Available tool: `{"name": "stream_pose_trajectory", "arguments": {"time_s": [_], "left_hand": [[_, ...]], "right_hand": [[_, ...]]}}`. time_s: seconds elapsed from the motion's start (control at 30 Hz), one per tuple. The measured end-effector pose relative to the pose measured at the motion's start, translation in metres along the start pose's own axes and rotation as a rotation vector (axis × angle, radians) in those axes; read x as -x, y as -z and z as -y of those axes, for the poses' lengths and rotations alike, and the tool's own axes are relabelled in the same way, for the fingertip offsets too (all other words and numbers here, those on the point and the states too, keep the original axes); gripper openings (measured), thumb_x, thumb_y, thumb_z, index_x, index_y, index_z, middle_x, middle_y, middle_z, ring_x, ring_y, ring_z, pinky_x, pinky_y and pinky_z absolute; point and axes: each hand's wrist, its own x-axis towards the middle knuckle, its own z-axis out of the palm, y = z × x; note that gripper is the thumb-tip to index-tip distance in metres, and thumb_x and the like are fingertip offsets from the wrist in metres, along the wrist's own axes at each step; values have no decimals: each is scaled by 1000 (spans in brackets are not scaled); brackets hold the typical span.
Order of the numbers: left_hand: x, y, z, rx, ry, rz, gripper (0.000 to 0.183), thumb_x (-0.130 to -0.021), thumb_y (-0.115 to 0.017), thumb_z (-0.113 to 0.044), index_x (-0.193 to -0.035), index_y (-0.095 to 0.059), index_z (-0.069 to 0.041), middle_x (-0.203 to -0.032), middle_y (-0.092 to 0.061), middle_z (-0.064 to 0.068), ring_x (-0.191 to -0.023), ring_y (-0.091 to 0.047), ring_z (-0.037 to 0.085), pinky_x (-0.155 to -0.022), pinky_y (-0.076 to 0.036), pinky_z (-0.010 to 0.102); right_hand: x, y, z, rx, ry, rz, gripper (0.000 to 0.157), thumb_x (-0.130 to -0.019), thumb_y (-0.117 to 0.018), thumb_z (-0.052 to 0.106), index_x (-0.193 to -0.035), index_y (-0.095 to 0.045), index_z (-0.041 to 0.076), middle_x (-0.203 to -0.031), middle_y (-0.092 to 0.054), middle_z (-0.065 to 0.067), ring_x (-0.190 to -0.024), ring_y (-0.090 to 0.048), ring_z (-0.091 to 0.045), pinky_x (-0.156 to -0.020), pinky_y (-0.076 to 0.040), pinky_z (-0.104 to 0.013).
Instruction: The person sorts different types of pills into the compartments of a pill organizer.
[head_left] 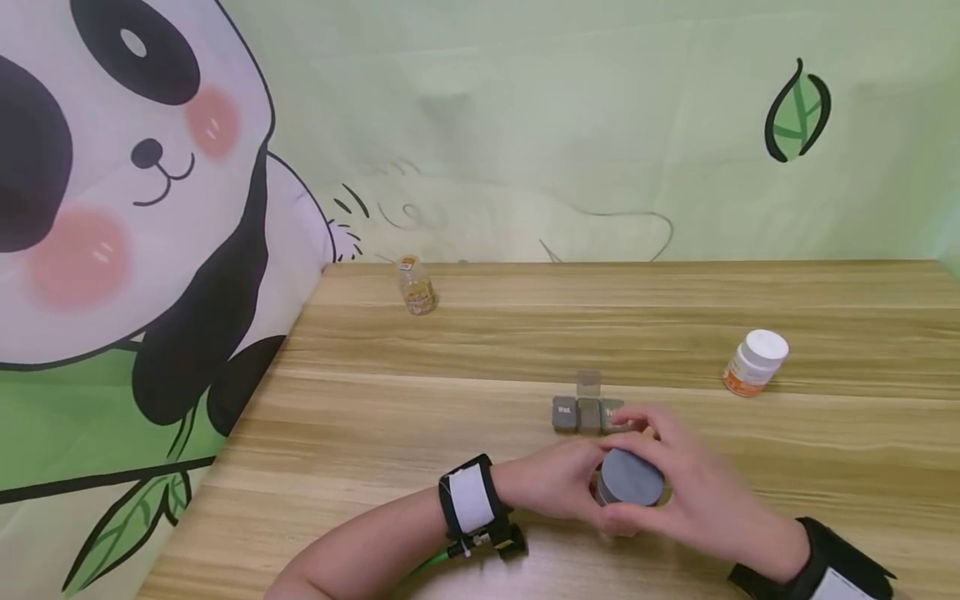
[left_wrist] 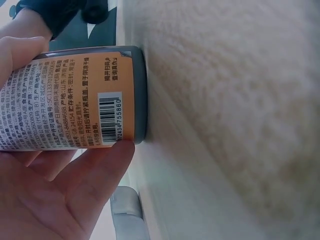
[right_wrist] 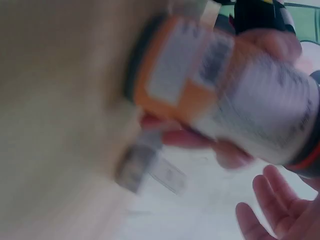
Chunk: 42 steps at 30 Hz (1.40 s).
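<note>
A supplement bottle (left_wrist: 75, 100) with an orange-and-white printed label and a dark base stands upright on the table, its base at or just above the wood. My left hand (head_left: 558, 482) grips the bottle's body from the left. Around the grey cap (head_left: 632, 477) on top, my right hand (head_left: 701, 496) curls its thumb and index finger. Its other fingers (right_wrist: 280, 207) spread loosely in the right wrist view, which is blurred. Just behind the hands lies a small grey pill organizer (head_left: 566, 414) with one lid (head_left: 588, 383) raised; the right fingers partly cover its right end.
On the wooden table (head_left: 360, 433), a white bottle (head_left: 756, 362) with an orange-banded label stands at the right. A clear bottle (head_left: 417, 287) with yellowish contents stands near the back edge on the left. A panda-printed cloth (head_left: 525, 125) hangs behind.
</note>
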Motion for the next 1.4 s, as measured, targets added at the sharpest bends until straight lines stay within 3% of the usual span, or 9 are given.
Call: {"name": "stream_pose_trajectory", "arguments": {"time_s": [0.13,0.23,0.4,0.6,0.8,1.03,1.13,1.23,1.4], "left_hand": [[0,0,-1,13,-4,-10,43,-79,-69,-26,-114,-47,-16,-102,-54,-12,-91,-49,-6,-78,-40,16],[0,0,-1,7,-6,-17,42,-78,-70,-26,-113,-48,-17,-102,-53,-12,-92,-48,-6,-80,-39,16],[-1,-1,-2,15,-20,-22,49,-77,-70,-25,-118,-45,-18,-108,-51,-11,-97,-47,-4,-84,-37,17],[1,-1,-4,24,23,-22,57,-76,-71,-25,-123,-41,-18,-109,-50,-10,-96,-48,-3,-81,-39,16],[0,0,-4,12,5,-18,59,-76,-72,-25,-125,-41,-20,-113,-48,-9,-100,-46,-1,-84,-37,16],[0,0,-5,7,33,-33,62,-74,-74,-29,-122,-36,-19,-112,-47,-9,-100,-47,-1,-85,-36,16],[0,-1,-5,18,12,-45,63,-74,-73,-27,-124,-36,-18,-115,-46,-8,-103,-45,-1,-86,-35,17],[-1,-1,-4,51,-34,-51,67,-75,-73,-24,-129,-33,-17,-120,-44,-6,-107,-44,0,-89,-34,19],[-3,0,-1,25,-56,-28,64,-76,-71,-25,-129,-36,-15,-120,-47,-7,-107,-43,-2,-90,-33,18]], "right_hand": [[-4,3,-2,82,74,-55,53,-66,-73,51,-109,-62,21,-100,-41,10,-84,-39,-5,-63,-36,-19],[-6,6,-1,69,111,-36,52,-69,-74,46,-112,-61,19,-97,-40,11,-81,-39,-3,-63,-34,-15],[-10,14,2,35,146,23,55,-69,-75,34,-118,-57,18,-103,-42,10,-87,-43,-3,-71,-36,-15],[-14,24,4,23,167,139,55,-67,-73,27,-118,-54,20,-112,-44,8,-101,-42,-6,-82,-35,-18],[-18,30,5,-31,192,234,60,-65,-71,17,-121,-52,25,-116,-43,9,-102,-42,-8,-79,-40,-24],[-23,36,9,-68,208,333,67,-60,-68,9,-121,-49,30,-121,-42,10,-105,-42,-8,-81,-41,-29],[-23,36,11,-39,208,327,65,-67,-71,15,-126,-46,27,-125,-42,8,-109,-43,-10,-84,-41,-32],[-22,35,12,18,185,278,62,-75,-71,36,-130,-44,24,-128,-42,6,-111,-45,-11,-84,-42,-34],[-17,29,10,149,132,172,69,-73,-63,59,-128,-46,22,-122,-45,7,-104,-49,-10,-79,-44,-34]]}}
